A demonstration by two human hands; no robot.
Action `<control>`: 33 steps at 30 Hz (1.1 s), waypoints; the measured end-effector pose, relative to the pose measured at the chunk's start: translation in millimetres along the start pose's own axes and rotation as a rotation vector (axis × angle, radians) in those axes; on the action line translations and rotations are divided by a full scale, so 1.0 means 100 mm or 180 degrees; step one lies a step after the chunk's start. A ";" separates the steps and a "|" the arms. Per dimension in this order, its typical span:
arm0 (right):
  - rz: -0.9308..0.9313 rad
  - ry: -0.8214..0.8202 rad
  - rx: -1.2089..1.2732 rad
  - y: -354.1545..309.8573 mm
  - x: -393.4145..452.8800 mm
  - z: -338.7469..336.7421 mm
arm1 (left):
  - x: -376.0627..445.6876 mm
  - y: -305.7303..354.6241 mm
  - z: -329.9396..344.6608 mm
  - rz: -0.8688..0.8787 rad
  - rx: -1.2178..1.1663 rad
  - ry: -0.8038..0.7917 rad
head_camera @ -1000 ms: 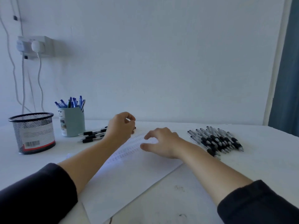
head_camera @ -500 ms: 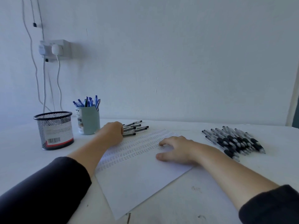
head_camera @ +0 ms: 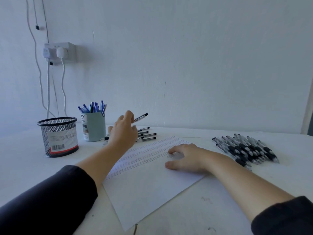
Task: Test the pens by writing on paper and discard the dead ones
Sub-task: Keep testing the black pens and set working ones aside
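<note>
My left hand (head_camera: pixel 124 131) pinches a clear black-tipped pen (head_camera: pixel 141 117), lifted above a small group of black pens (head_camera: pixel 147 135) lying behind the paper. A white sheet of paper (head_camera: pixel 149 182) with rows of test scribbles lies in front of me. My right hand (head_camera: pixel 186 157) rests on the sheet's right part, fingers loosely curved, holding nothing. A large pile of black-grip pens (head_camera: pixel 246 149) lies on the table to the right of the paper.
A black mesh bin (head_camera: pixel 58 136) stands at the left. Beside it a pale blue cup (head_camera: pixel 94 126) holds several blue pens. A wall socket with plugs and hanging cables (head_camera: pixel 58 52) is above the bin. The white table (head_camera: pixel 220 209) meets the wall behind.
My left hand was down on the small pen group; now it is raised with one pen pinched in its fingers. My right hand stays on the paper. The camera view shifted left.
</note>
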State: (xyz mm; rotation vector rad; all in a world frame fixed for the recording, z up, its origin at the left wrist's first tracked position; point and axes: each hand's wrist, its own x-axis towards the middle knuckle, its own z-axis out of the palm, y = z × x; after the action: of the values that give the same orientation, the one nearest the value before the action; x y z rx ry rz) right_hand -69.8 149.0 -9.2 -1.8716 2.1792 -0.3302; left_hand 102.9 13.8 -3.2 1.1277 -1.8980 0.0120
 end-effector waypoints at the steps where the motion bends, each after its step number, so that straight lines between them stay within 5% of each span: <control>1: 0.0005 -0.0006 0.0009 0.00 0.00 0.00 | -0.01 0.02 0.00 -0.0011 0.0018 -0.0020; 25: 0.0054 -0.0003 0.0108 0.03 0.03 0.00 | -0.18 0.25 0.02 0.0614 0.0707 -0.0147; 33: 0.0052 -0.0047 0.0459 0.07 -0.02 -0.05 | -0.17 0.26 -0.02 0.0688 -0.0187 -0.0152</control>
State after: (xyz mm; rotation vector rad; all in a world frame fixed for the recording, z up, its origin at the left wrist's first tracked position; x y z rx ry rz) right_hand -77.6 152.0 -6.9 -1.7724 2.0999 -0.4563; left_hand 89.4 41.4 -3.1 0.8866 -2.0418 0.0496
